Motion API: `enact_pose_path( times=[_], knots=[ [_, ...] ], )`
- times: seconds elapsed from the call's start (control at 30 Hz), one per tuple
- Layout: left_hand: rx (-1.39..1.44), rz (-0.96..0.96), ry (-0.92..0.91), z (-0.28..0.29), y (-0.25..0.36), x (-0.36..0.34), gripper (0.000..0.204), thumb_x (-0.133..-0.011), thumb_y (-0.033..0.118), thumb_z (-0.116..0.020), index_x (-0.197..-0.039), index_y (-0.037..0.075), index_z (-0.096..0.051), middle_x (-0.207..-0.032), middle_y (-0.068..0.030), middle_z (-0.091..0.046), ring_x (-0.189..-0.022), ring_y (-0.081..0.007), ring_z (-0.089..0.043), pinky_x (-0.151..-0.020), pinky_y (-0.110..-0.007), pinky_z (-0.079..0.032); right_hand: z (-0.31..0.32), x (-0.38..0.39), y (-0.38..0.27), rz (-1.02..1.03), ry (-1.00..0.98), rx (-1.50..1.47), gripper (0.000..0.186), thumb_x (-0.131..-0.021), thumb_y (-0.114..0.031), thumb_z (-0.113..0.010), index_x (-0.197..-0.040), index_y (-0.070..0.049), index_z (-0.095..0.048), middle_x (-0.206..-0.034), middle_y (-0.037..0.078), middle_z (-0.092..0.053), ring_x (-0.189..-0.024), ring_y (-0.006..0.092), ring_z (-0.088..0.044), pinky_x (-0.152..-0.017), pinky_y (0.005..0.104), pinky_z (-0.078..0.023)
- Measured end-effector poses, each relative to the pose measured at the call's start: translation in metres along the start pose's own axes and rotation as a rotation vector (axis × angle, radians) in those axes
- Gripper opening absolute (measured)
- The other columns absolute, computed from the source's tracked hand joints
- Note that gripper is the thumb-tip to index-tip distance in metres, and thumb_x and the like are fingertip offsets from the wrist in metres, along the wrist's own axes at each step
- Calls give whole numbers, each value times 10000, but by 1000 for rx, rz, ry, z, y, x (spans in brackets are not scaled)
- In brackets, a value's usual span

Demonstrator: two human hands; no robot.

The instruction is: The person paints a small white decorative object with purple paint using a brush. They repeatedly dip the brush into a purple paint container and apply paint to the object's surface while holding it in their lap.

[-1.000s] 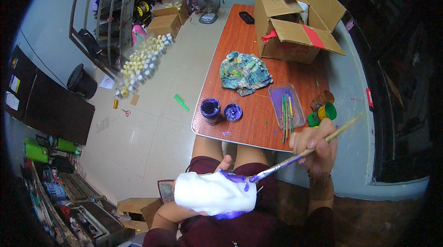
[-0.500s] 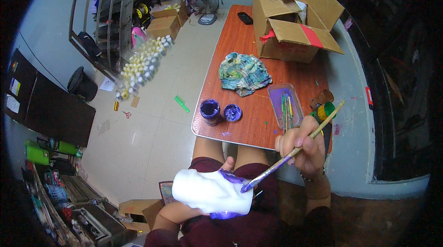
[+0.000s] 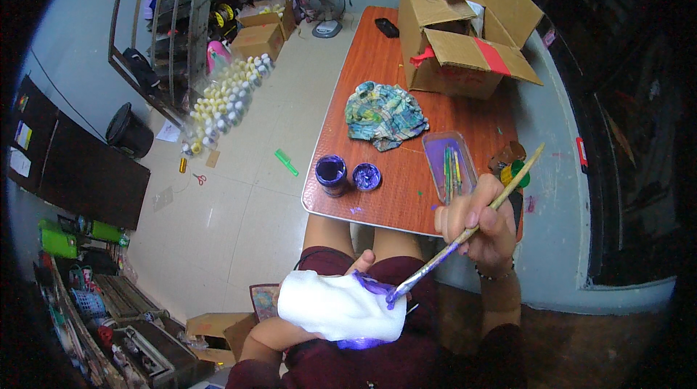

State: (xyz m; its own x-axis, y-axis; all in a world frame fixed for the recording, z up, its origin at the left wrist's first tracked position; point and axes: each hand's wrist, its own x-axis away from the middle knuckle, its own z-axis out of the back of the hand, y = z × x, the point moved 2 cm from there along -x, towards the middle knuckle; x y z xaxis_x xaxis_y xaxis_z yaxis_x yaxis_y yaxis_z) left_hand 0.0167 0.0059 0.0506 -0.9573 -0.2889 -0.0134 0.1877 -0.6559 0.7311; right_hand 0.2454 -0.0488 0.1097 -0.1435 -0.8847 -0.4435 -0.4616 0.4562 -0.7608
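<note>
While the left hand [image 3: 361,261] grasps a white piece [image 3: 337,307] (streaked purple) at lower centre, apparently from beneath, the right hand [image 3: 481,226] pinches a paintbrush [image 3: 441,256] against it.

We see a white rounded piece [image 3: 334,307], streaked purple near one end, and a tan-handled paintbrush [image 3: 435,262] stained purple toward its tip. Our counter [image 3: 396,204] is reddish-brown with a pale edge. Near its front left corner, the jar [image 3: 331,177] is dark purple; farther from that edge, the cloth [image 3: 385,114] mixes blotchy teal, white and yellow.
</note>
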Motion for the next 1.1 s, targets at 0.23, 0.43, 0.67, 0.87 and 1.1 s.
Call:
enact_pose_path(
  times=[0.23,0.43,0.67,0.87,1.1],
  knots=[
    [-16,-28,-18,3,1,-2,453,-839,315,-494,-1249,139,-416,-949,-42,-553,-830,-122,-520,-754,-275,-421,-2,-1,-7,4,29,42,165,-866,-199,-480,-831,-69,-384,-625,101,-474,-520,140,-432,-468,258,-359],
    [-48,-76,-39,-1,5,-6,441,-849,301,-488,-1256,149,-417,-936,-32,-556,-810,-110,-526,-733,-266,-429,-3,-2,-9,3,46,58,168,-863,-199,-483,-821,-64,-391,-619,92,-469,-505,137,-423,-458,260,-354],
    [-97,-127,-62,-3,8,-11,428,-860,284,-480,-1264,160,-418,-921,-22,-561,-787,-96,-533,-709,-255,-440,-6,-5,-14,17,-1,133,168,-868,-204,-474,-816,-64,-397,-594,83,-460,-502,132,-420,-458,256,-348],
    [-145,-134,-65,1,10,-10,418,-869,270,-474,-1271,169,-419,-907,-13,-564,-767,-83,-539,-688,-246,-448,-7,-6,-15,-24,-9,154,176,-868,-214,-480,-823,-64,-398,-586,77,-450,-506,130,-418,-458,253,-344],
    [-235,-124,-58,10,14,-3,409,-880,253,-466,-1279,180,-420,-892,-2,-569,-744,-69,-546,-664,-235,-459,-5,-7,-13,-62,-32,115,181,-867,-210,-491,-823,-63,-394,-616,75,-453,-527,139,-432,-476,267,-353]
  ],
)
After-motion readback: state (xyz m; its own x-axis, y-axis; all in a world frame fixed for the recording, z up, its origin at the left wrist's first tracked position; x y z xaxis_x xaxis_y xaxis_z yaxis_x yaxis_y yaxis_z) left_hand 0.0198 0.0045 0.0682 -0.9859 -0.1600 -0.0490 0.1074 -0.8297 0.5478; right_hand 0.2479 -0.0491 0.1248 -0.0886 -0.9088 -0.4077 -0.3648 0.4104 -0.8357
